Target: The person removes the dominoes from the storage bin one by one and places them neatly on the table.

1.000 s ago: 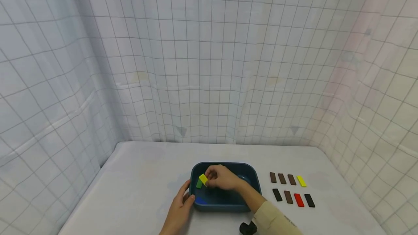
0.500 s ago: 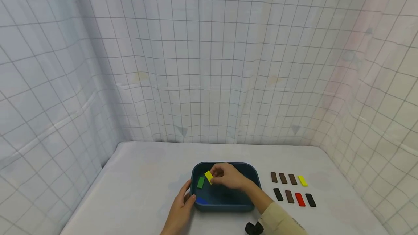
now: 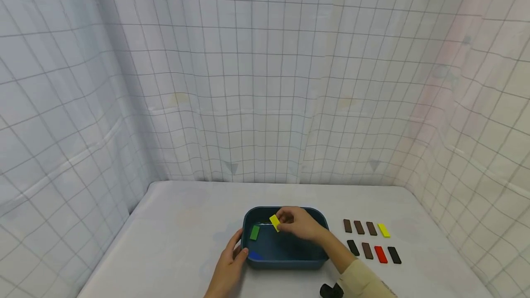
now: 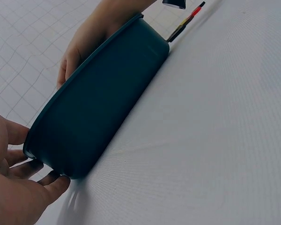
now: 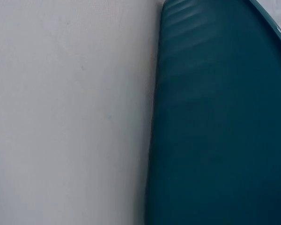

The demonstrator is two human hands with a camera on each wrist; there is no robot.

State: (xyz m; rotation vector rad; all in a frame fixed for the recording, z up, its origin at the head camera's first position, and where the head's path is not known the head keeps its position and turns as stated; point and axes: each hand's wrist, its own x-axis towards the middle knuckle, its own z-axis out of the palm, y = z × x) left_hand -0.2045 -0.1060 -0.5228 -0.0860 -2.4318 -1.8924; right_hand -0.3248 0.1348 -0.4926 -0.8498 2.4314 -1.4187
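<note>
A dark teal tub stands on the white-covered table. My right hand is over its inside and pinches a small yellow block between thumb and fingers, the block tilted. At the tub's left end, my left hand holds the wall, thumb by the near corner and fingers farther back. Inside lie a green block on the left and a blue block at the near left corner, partly hidden by the wall. The right wrist view shows only the tub's outer wall and cloth, no fingers.
Right of the tub, flat blocks lie in two rows: brown ones and a yellow one behind, then black, brown and a red one in front. A black device sits at the right wrist. Gridded white curtains surround the table.
My right hand has moved right inside the tub with the yellow block, away from the green block, which now shows whole. The left hand has stayed at the tub's end.
</note>
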